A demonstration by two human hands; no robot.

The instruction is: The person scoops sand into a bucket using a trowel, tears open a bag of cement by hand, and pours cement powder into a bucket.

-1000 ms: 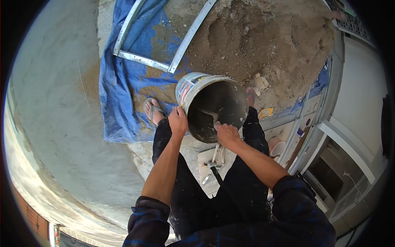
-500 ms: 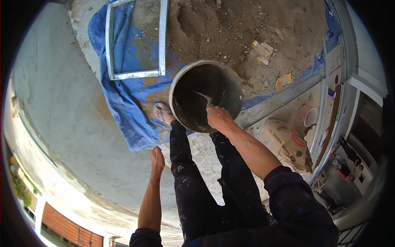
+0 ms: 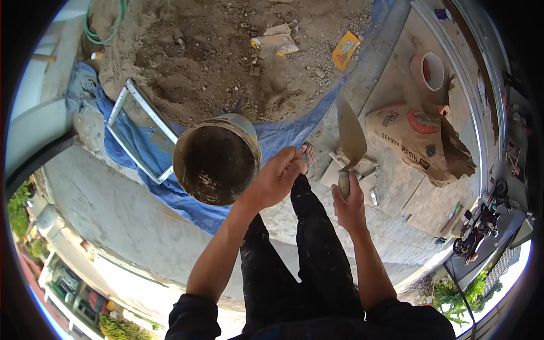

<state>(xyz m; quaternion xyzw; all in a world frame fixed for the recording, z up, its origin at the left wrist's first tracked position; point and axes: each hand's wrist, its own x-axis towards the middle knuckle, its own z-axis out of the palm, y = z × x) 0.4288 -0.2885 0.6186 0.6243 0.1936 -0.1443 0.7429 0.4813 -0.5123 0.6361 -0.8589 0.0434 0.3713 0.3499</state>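
Observation:
My right hand (image 3: pixel 350 205) is wrapped round the handle of a trowel (image 3: pixel 351 133), whose pointed blade stands up away from me, clear of the bucket. The round bucket (image 3: pixel 216 160) is left of centre, its mouth toward me, with a dark, dirty inside. My left hand (image 3: pixel 277 177) is closed at the bucket's right side. What its fingers hold, if anything, is hidden.
Beyond the bucket lies a sand heap (image 3: pixel 215 68) on a blue tarp (image 3: pixel 294 129). A framed mesh sieve (image 3: pixel 141 131) rests at left. An open cement bag (image 3: pixel 422 141), a small bucket (image 3: pixel 428 71) and a yellow packet (image 3: pixel 345 50) are at right.
The trowel has come out of the bucket to the right in my right hand. My left hand has moved from low left to the bucket's side. The view has turned, and the bucket appears further left.

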